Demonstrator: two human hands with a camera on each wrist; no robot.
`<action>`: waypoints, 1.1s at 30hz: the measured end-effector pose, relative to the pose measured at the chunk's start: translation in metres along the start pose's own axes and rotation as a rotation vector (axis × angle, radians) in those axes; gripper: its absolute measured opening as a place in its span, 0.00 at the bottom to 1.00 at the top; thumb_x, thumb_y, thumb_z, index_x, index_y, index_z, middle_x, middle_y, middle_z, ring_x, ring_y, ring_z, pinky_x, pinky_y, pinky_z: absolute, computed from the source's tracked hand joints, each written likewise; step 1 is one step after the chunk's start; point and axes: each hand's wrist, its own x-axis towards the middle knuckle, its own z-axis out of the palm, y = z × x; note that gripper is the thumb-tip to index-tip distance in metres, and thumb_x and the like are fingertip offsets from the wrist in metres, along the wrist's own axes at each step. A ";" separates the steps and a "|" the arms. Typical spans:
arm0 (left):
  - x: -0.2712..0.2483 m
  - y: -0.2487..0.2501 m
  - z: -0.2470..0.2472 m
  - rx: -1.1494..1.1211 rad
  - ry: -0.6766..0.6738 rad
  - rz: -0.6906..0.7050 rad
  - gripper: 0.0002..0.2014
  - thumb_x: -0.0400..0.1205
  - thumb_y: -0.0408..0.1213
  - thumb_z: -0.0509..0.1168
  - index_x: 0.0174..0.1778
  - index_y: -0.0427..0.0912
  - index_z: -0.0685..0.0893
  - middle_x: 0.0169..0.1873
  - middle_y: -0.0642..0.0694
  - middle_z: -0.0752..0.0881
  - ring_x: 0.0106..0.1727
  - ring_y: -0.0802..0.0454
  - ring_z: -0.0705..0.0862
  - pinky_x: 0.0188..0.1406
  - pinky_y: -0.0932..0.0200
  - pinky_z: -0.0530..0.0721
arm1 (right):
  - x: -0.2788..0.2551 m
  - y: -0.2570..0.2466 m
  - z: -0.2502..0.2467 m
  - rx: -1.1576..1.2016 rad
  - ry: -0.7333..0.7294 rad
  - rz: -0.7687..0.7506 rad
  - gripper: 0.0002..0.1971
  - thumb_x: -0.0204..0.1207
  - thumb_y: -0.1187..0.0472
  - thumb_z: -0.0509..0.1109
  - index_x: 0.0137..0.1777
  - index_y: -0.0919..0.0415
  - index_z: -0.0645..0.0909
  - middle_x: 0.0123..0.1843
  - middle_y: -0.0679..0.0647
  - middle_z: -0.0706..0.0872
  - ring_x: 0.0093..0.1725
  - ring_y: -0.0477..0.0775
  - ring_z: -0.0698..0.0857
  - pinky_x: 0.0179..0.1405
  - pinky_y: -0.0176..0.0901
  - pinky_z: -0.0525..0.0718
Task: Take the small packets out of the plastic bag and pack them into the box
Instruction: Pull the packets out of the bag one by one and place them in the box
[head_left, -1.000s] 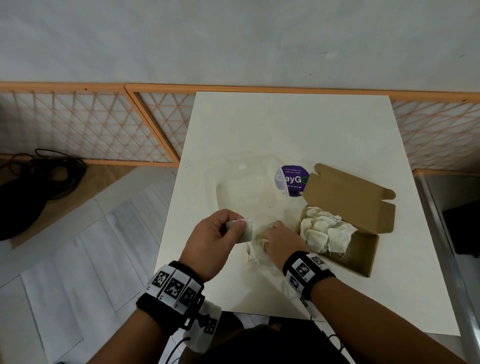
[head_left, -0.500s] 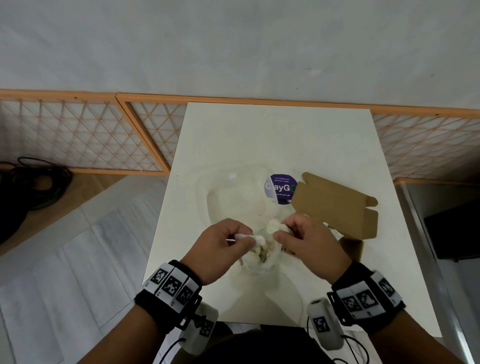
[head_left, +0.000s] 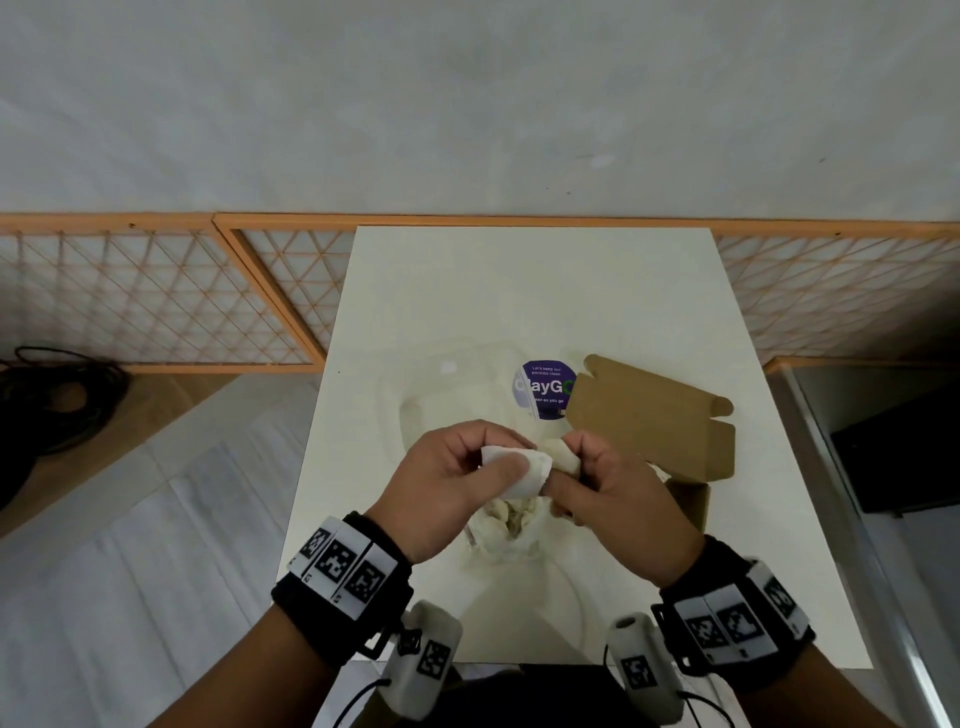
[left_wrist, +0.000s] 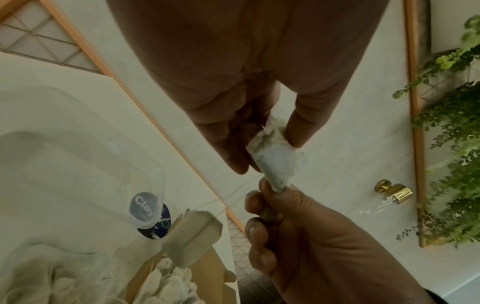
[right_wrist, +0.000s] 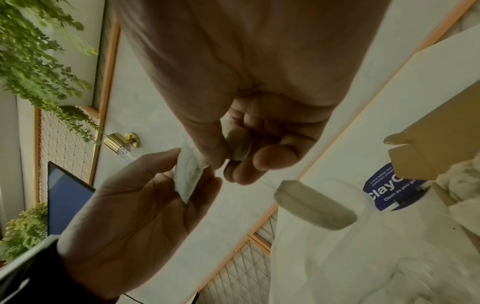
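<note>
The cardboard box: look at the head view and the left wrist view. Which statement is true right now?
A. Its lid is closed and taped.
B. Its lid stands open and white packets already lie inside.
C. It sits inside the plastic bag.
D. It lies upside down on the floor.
B. The cardboard box sits on the table with its lid flap raised, and the left wrist view shows white packets lying inside it.

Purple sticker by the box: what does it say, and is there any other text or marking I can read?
"Let's keep our pantries clean" on the purple round sticker, top line.
"ClayGo" across its middle, partly hidden by the cardboard box flap.
"Clean as you go" on its bottom line.
Black-and-white square code tags on both wristbands: patterns only, no readable words.
</note>
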 end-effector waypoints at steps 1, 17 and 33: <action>0.001 0.000 -0.001 0.026 -0.001 0.003 0.10 0.80 0.41 0.75 0.48 0.37 0.92 0.51 0.38 0.93 0.53 0.37 0.90 0.57 0.40 0.88 | 0.000 0.000 0.001 -0.036 -0.001 -0.005 0.06 0.83 0.60 0.77 0.51 0.61 0.83 0.39 0.59 0.90 0.38 0.58 0.88 0.39 0.42 0.86; 0.007 -0.004 -0.008 0.144 0.086 -0.072 0.10 0.79 0.44 0.72 0.43 0.40 0.90 0.39 0.46 0.90 0.41 0.55 0.85 0.47 0.56 0.84 | 0.000 0.004 0.001 0.114 -0.034 0.036 0.08 0.90 0.61 0.66 0.54 0.64 0.84 0.45 0.56 0.93 0.40 0.51 0.89 0.43 0.46 0.90; -0.003 0.005 -0.002 0.180 -0.017 -0.006 0.14 0.74 0.45 0.72 0.40 0.35 0.86 0.49 0.43 0.90 0.47 0.56 0.88 0.45 0.63 0.84 | 0.004 0.007 -0.004 -0.001 0.076 -0.092 0.22 0.87 0.47 0.69 0.47 0.70 0.83 0.35 0.67 0.80 0.35 0.62 0.78 0.38 0.55 0.82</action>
